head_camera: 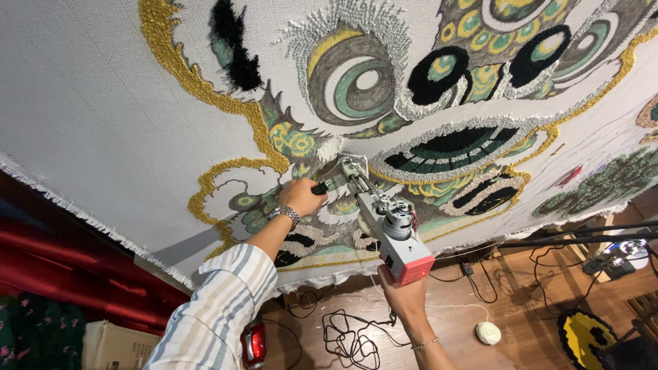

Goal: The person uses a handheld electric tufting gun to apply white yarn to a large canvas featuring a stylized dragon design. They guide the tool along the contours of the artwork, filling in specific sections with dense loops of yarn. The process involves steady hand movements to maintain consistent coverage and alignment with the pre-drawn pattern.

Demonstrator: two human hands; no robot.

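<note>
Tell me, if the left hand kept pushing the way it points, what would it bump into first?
Most likely the cloth. The left hand grips the tufting gun's front handle, aimed at the pale tufted patch right by the needle. Depth is hard to judge here.

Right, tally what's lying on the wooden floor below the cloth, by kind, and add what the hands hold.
Tufting gun, gripped by left hand and right hand: 1
White yarn ball: 1
Tangled black cable: 1
Red shiny object: 1
Yellow and black tufted piece: 1
Total: 5
</note>
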